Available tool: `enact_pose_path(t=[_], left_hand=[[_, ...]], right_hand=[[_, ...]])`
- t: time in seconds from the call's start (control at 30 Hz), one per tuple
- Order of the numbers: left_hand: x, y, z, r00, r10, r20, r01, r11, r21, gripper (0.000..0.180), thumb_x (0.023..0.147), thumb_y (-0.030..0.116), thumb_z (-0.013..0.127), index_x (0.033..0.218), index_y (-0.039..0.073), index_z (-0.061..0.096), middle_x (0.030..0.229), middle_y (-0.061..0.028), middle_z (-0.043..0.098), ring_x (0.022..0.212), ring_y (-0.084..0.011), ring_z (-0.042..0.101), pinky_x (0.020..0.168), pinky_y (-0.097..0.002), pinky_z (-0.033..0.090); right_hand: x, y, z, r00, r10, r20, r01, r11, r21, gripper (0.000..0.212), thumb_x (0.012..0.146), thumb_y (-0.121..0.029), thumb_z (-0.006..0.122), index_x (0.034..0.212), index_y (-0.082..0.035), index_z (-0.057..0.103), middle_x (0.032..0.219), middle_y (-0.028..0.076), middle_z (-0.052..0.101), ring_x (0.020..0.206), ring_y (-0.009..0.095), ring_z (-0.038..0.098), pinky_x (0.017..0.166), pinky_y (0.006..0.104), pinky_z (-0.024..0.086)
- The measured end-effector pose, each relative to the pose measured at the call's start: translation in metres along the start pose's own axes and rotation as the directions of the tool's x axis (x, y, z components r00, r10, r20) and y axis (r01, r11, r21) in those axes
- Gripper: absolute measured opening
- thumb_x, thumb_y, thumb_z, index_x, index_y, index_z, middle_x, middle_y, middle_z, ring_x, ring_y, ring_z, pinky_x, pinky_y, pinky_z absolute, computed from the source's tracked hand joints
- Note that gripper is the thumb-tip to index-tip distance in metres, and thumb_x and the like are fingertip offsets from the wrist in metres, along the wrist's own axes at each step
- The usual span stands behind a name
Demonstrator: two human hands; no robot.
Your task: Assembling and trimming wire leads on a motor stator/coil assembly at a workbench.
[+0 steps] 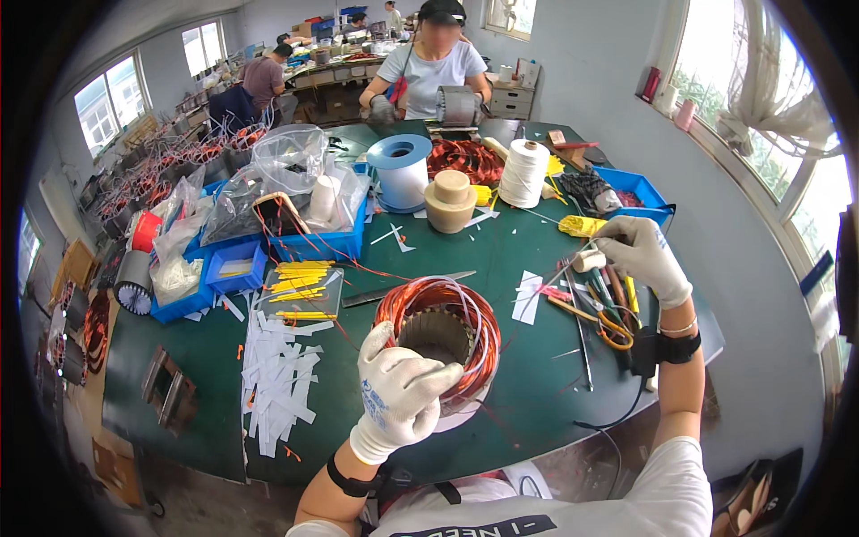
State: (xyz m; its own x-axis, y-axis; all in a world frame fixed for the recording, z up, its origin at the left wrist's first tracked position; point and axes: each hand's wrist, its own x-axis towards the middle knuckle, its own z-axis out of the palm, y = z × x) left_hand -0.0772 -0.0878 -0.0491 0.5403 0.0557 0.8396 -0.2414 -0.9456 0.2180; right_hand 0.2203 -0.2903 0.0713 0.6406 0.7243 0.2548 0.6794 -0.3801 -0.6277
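A motor stator [436, 336] with orange-red copper windings stands on the green table in front of me, its hollow core facing up. My left hand [403, 394], in a white glove, grips the near side of its winding ring, index finger and thumb spread along the rim. Out to the right my right hand [646, 261], also gloved, is raised with its fingertips pinched together. A thin pale strand seems to run from that pinch down toward the stator. Just below those fingers is a small whitish roll [589, 261], above the tools; whether they touch it I cannot tell.
Pliers and scissors [613, 327] lie at the right. White paper strips [276, 385] and yellow sleeves [300, 282] cover the left. Behind stand a blue-topped spool [399, 170], a white thread cone [523, 174] and blue bins [318, 246]. A co-worker [431, 72] sits across the table.
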Motion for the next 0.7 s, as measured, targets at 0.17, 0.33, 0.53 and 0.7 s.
enact_pose_path(t=[0.17, 0.33, 0.53, 0.7], left_hand=[[0.001, -0.001, 0.005, 1.000, -0.003, -0.003, 0.003, 1.000, 0.004, 0.035, 0.068, 0.011, 0.060, 0.100, 0.021, 0.071, 0.083, 0.0047, 0.062, 0.082, -0.0189, 0.056, 0.109, -0.0526, 0.031], [-0.001, -0.001, 0.001, 1.000, -0.007, 0.009, 0.006, 0.999, 0.038, 0.037, 0.067, 0.011, 0.060, 0.102, 0.021, 0.070, 0.084, 0.0045, 0.063, 0.081, -0.0192, 0.056, 0.109, -0.0537, 0.030], [0.005, 0.008, -0.003, 1.000, -0.024, 0.004, 0.024, 1.000, -0.007, 0.030, 0.070, 0.004, 0.053, 0.094, 0.014, 0.070, 0.083, -0.0001, 0.064, 0.079, -0.0214, 0.057, 0.111, -0.0548, 0.029], [-0.008, -0.002, 0.003, 0.999, -0.037, 0.017, 0.038, 0.999, -0.030, 0.036, 0.064, 0.018, 0.058, 0.098, 0.020, 0.070, 0.087, 0.0049, 0.067, 0.078, -0.0175, 0.057, 0.108, -0.0528, 0.027]], right_hand=[[-0.007, 0.009, -0.015, 1.000, 0.018, 0.022, -0.018, 1.000, 0.008, 0.018, 0.085, -0.011, 0.064, 0.091, 0.005, 0.069, 0.077, 0.005, 0.063, 0.070, 0.011, 0.056, 0.067, 0.0272, 0.047], [0.058, -0.023, 0.007, 0.930, -0.255, 0.265, 0.246, 0.967, 0.070, 0.021, 0.089, -0.014, 0.061, 0.098, 0.004, 0.066, 0.083, 0.004, 0.065, 0.075, 0.010, 0.057, 0.071, 0.0269, 0.049], [0.243, -0.035, 0.037, 0.893, -0.331, 0.305, 0.339, 0.940, 0.026, 0.027, 0.090, -0.020, 0.059, 0.102, 0.003, 0.065, 0.087, 0.006, 0.068, 0.079, 0.013, 0.062, 0.077, 0.0290, 0.051], [0.341, -0.035, -0.010, 0.849, -0.194, -0.491, 0.202, 0.979, -0.037, 0.032, 0.087, -0.031, 0.057, 0.106, -0.008, 0.070, 0.096, 0.015, 0.072, 0.090, 0.030, 0.070, 0.083, 0.0379, 0.053]])
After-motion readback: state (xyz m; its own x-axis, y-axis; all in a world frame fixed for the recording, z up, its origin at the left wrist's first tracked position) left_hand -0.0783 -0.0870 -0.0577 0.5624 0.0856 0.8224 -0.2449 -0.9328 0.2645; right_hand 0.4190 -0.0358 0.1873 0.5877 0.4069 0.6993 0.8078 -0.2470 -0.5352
